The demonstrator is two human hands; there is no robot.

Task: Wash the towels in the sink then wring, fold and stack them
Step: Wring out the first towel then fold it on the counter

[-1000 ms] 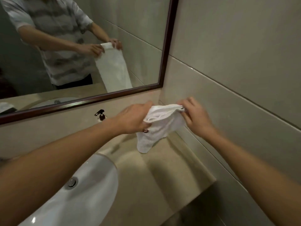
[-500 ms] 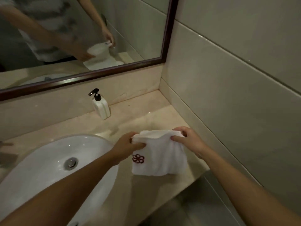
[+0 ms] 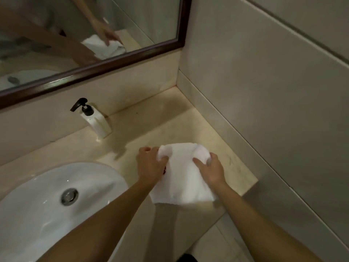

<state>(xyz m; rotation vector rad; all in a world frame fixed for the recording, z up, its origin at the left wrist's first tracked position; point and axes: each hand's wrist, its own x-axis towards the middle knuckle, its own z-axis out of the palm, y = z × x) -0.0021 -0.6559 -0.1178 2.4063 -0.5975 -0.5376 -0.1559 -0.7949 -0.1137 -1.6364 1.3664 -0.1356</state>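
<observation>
The towel (image 3: 184,178) is being pinched at its far corners by the left hand (image 3: 151,165) and right hand (image 3: 210,169), its body trailing near-side over the bench (image 3: 151,125).

— What colour is the towel (image 3: 184,176)?
— White, with a small dark red mark showing at its left edge.
— And the sink (image 3: 37,214)?
— Glossy white, with a silver drain (image 3: 69,196) in the middle.
— The soap dispenser (image 3: 95,121)?
— White body, black pump on top.
— The counter (image 3: 160,120)?
— Pale beige stone, faintly mottled.
— And the mirror frame (image 3: 113,60)?
— Dark reddish brown. The wall tiles (image 3: 273,82) are plain greyish beige.
</observation>
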